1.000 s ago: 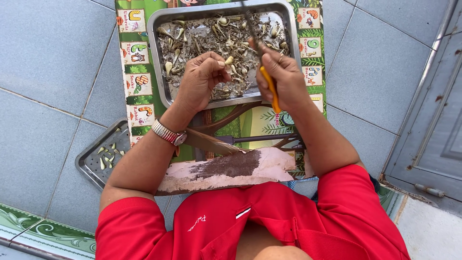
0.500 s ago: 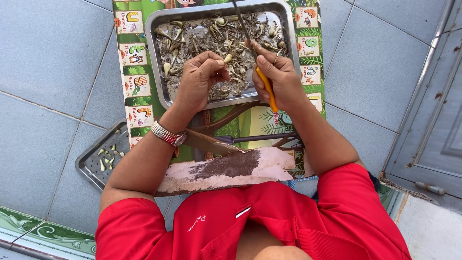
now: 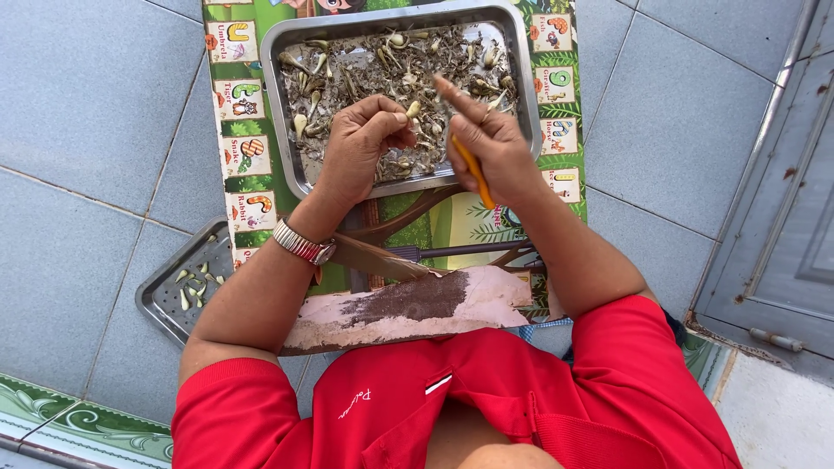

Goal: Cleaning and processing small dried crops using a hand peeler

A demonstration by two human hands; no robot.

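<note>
Nearest the person, a worn board (image 3: 408, 306) lay across the lap, its long edge running left to right. Left of it a small tray (image 3: 178, 291) sat on the tiled floor (image 3: 95, 130), holding a few pale cloves, with open tile all round its outer side. Farther out, the left hand (image 3: 360, 148) was curled, its fingers (image 3: 401, 117) pinching a small garlic clove (image 3: 414, 109) by the tips. The right hand (image 3: 491, 143) was just beside it, fist closed on an orange-handled knife (image 3: 473, 172) whose long axis ran slanting toward the wrist, forefinger stretched out toward the clove. Both hovered over the near half of the big metal tray (image 3: 282, 104), full of husks and cloves, resting on a picture mat (image 3: 239, 156)
</note>
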